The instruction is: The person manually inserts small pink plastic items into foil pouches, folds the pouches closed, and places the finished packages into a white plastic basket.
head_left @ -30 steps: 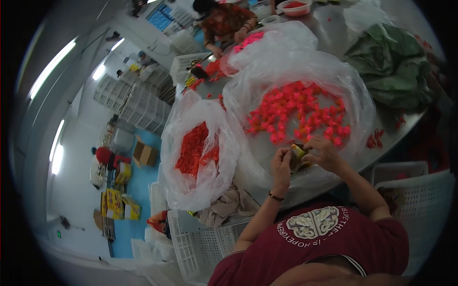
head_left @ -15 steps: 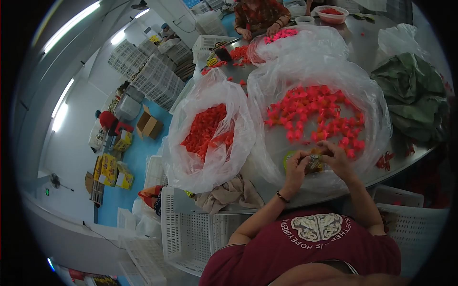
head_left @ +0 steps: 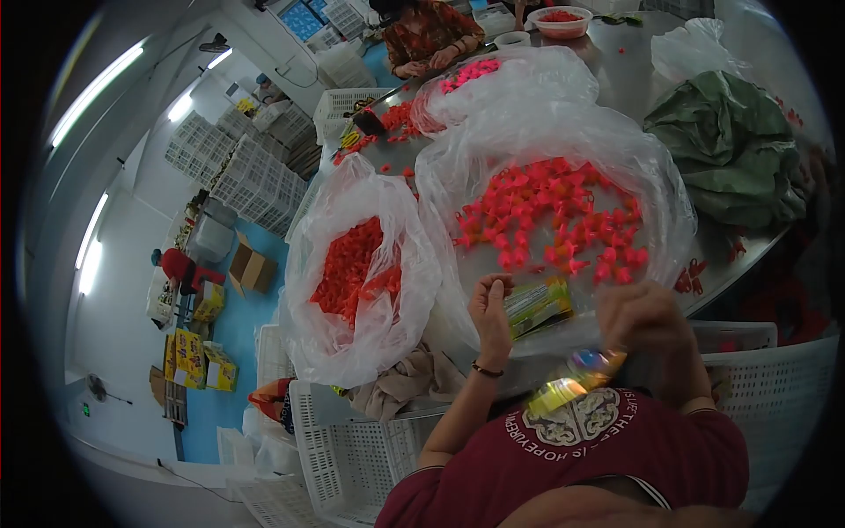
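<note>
My left hand [head_left: 491,319] is closed at the table edge, thumb and fingers pressed together; whatever is between them, if anything, is hidden. Just right of it lies a green and yellow printed packet [head_left: 539,308]. My right hand [head_left: 647,319], smeared by motion, grips a shiny yellow foil wrapper [head_left: 568,387] that hangs in front of my shirt. Beyond both hands, pink plastic pieces [head_left: 554,207], some with orange parts, are spread inside an open clear plastic bag [head_left: 673,189]. To the left, another clear bag [head_left: 304,264] holds small red pieces [head_left: 350,273].
A beige cloth [head_left: 409,383] lies by the table edge above a white crate [head_left: 339,449]. Dark green sacking [head_left: 726,150] sits at the right. Across the table, a person's hands [head_left: 427,66] are near more pink pieces. A red-filled bowl [head_left: 561,29] stands farther back.
My hands have come apart. The right hand has pulled back towards me with the foil wrapper, and the green and yellow packet now shows more fully. The view has shifted slightly.
</note>
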A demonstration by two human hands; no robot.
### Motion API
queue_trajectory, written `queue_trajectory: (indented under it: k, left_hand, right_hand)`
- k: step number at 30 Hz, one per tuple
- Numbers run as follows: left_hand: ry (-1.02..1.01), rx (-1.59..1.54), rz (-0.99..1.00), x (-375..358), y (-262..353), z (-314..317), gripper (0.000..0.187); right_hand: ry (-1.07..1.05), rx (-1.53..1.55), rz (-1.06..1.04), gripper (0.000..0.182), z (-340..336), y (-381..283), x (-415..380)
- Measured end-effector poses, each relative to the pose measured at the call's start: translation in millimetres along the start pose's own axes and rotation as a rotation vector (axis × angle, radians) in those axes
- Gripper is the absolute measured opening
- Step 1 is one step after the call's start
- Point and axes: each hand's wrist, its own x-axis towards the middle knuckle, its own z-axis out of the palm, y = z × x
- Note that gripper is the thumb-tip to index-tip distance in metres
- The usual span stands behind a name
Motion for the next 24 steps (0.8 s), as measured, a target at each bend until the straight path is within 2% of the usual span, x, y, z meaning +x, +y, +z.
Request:
queue_trajectory:
  k: [1, 3, 4, 5, 7, 11, 13, 14, 16, 19, 24]
  left_hand:
    - [0.05, 0.0, -0.008, 1, -3, -4, 0.015]
    - [0.014, 0.022, -0.015, -4, -7, -1, 0.015]
    - [-0.02, 0.052, -0.012, -4, -7, -1, 0.015]
    - [-0.029, 0.05, -0.005, -2, -8, -2, 0.015]
    - [-0.039, 0.124, -0.005, -8, -11, -2, 0.016]
    - [-0.143, 0.056, 0.025, -8, 4, 6, 0.022]
    - [-0.448, 0.153, 0.145, -7, 9, 7, 0.032]
    - [-0.443, 0.151, 0.145, -9, 8, 7, 0.032]
    - [-0.594, 0.264, 0.081, -15, 4, 9, 0.045]
    - [-0.529, 0.433, 0.049, -22, -1, 14, 0.045]
    - [-0.536, 0.393, 0.083, -22, -12, 14, 0.037]
  right_hand:
    - [0.008, -0.003, 0.005, 0.01, -4, 12, 0]
    - [0.183, -0.685, 0.277, 0.008, -11, 64, -4]
    - [0.129, -1.306, 0.126, 0.008, -11, 78, -4]
    - [0.136, -1.315, 0.121, 0.008, -11, 78, -8]
    - [0.32, -0.721, 0.206, 0.007, -3, 57, -7]
    - [0.276, -0.848, 0.274, 0.009, -3, 62, -7]
    - [0.274, -0.756, 0.276, 0.009, 4, 78, -17]
    - [0.268, -0.756, 0.277, 0.009, 7, 81, -20]
    - [0.265, -0.712, 0.325, 0.011, 12, 85, -24]
    - [0.324, -0.666, 0.344, 0.011, 15, 87, -27]
    - [0.355, -0.615, 0.405, 0.015, 18, 91, -37]
